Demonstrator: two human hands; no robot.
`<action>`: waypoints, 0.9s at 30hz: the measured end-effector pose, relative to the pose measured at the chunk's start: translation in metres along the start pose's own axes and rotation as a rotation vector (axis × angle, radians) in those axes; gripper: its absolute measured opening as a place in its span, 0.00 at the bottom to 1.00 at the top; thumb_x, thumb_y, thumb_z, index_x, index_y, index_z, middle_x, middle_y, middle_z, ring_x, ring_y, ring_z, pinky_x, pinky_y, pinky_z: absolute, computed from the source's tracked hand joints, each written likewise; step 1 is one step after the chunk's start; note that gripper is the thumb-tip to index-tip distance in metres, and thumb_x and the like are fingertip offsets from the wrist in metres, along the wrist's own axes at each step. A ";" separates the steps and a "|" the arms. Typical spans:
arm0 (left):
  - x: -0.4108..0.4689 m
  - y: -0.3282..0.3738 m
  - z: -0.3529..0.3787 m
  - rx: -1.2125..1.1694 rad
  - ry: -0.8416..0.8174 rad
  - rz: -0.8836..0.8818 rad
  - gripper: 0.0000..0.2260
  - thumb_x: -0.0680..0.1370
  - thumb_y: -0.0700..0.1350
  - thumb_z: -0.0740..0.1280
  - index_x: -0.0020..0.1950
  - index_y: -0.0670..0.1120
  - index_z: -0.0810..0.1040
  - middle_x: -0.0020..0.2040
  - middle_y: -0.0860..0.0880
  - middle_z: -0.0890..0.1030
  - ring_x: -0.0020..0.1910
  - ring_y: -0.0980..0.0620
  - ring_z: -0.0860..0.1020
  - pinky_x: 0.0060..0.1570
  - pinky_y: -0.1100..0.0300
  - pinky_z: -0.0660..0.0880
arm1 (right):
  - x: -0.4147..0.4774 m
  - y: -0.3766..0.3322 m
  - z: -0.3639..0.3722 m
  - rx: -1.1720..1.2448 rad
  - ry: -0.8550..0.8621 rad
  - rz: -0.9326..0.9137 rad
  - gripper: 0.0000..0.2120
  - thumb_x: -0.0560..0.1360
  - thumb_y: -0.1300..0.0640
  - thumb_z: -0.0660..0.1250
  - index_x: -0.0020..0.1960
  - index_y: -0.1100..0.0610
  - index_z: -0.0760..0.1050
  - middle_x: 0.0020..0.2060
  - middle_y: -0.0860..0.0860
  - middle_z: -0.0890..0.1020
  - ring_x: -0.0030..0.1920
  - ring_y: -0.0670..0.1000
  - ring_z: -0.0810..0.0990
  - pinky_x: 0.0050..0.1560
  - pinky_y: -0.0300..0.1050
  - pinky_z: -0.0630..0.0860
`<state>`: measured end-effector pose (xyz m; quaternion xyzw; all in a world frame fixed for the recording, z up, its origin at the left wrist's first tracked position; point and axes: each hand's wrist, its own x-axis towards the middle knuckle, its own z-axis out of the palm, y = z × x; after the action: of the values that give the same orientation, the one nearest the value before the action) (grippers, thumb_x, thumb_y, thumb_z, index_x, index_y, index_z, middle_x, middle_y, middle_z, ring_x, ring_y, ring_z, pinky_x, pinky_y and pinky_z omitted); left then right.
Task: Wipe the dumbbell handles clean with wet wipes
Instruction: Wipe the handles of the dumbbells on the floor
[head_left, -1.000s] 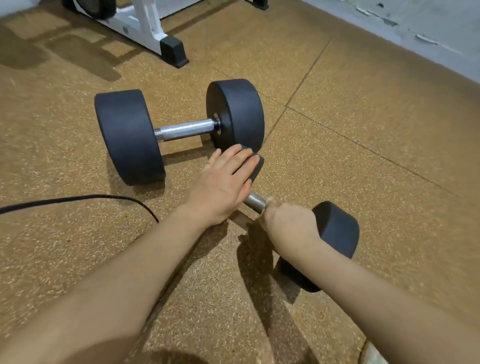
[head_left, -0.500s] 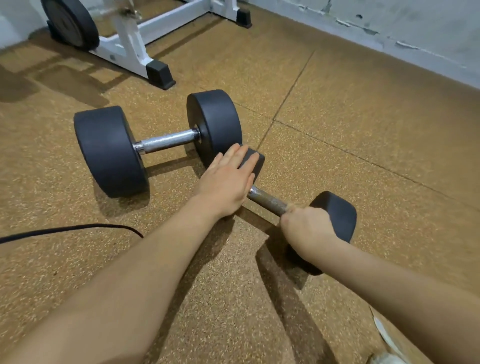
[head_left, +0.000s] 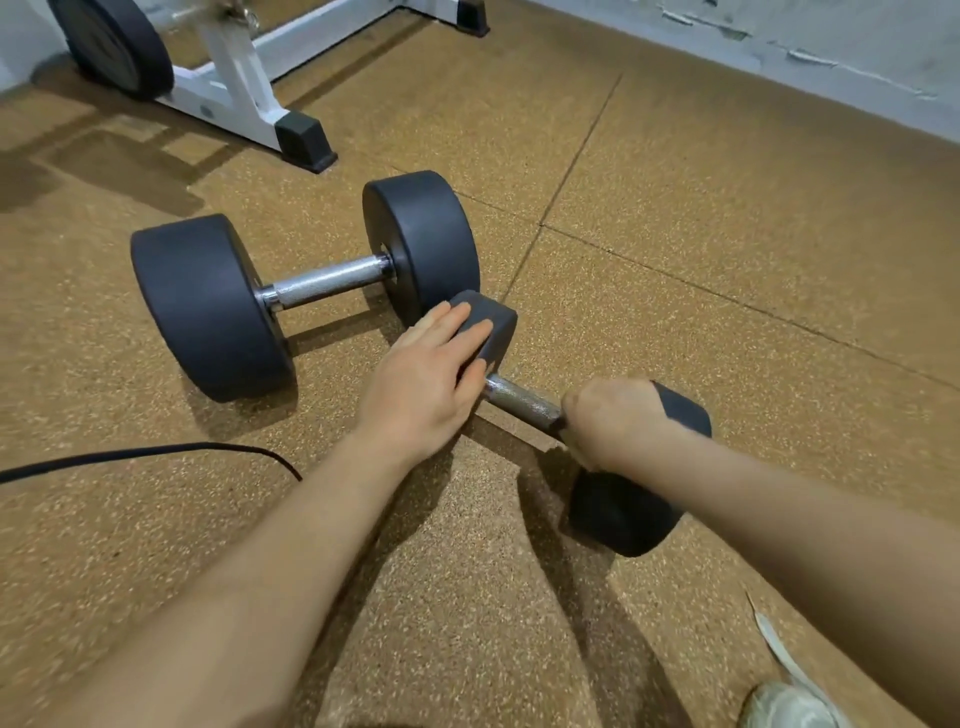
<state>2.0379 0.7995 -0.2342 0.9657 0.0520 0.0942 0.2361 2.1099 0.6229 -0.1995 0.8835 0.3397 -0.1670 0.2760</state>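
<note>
A small black hex dumbbell (head_left: 623, 512) lies on the floor in the middle of the view, its steel handle (head_left: 522, 400) partly bare. My left hand (head_left: 423, 382) rests flat, fingers straight, on the dumbbell's far head (head_left: 493, 322). My right hand (head_left: 610, 421) is curled round the near end of the handle, next to the near head. No wipe shows in its grip; my fingers hide whatever is under them. A larger round-headed dumbbell (head_left: 208, 306) with a knurled steel handle (head_left: 332, 283) lies just beyond, untouched.
Cork-coloured rubber floor tiles all round. A black cable (head_left: 156, 452) runs in from the left. A white rack frame (head_left: 234, 88) with a black foot and a weight plate (head_left: 111, 44) stands at the back left. A grey wall (head_left: 779, 47) lies far right. A shoe (head_left: 784, 706) is at the bottom right.
My right hand has slid along the small dumbbell's handle toward the near head, baring more steel. My left hand has stayed on the far head. The camera has tilted up a little.
</note>
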 end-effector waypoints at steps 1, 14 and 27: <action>-0.005 -0.002 -0.003 -0.013 0.017 -0.014 0.19 0.82 0.51 0.59 0.74 0.53 0.68 0.76 0.52 0.65 0.77 0.53 0.58 0.74 0.58 0.54 | 0.006 0.002 -0.005 0.087 -0.070 0.021 0.09 0.78 0.55 0.63 0.57 0.57 0.73 0.38 0.49 0.71 0.43 0.55 0.75 0.42 0.48 0.73; -0.082 -0.004 -0.031 0.088 0.029 -0.130 0.20 0.79 0.53 0.66 0.70 0.53 0.73 0.69 0.54 0.73 0.68 0.52 0.70 0.66 0.56 0.67 | -0.039 -0.031 0.001 0.085 0.053 0.019 0.10 0.77 0.56 0.66 0.41 0.55 0.67 0.34 0.48 0.71 0.41 0.54 0.77 0.57 0.56 0.72; -0.111 -0.001 -0.040 0.118 -0.004 -0.204 0.18 0.79 0.53 0.64 0.68 0.50 0.71 0.72 0.50 0.65 0.69 0.47 0.66 0.60 0.48 0.74 | -0.050 -0.057 0.016 0.200 0.116 0.021 0.12 0.78 0.56 0.63 0.36 0.54 0.67 0.36 0.52 0.76 0.38 0.56 0.75 0.58 0.54 0.69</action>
<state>1.9213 0.8025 -0.2174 0.9678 0.1548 0.0644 0.1876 2.0329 0.6233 -0.2091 0.9183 0.3275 -0.1455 0.1681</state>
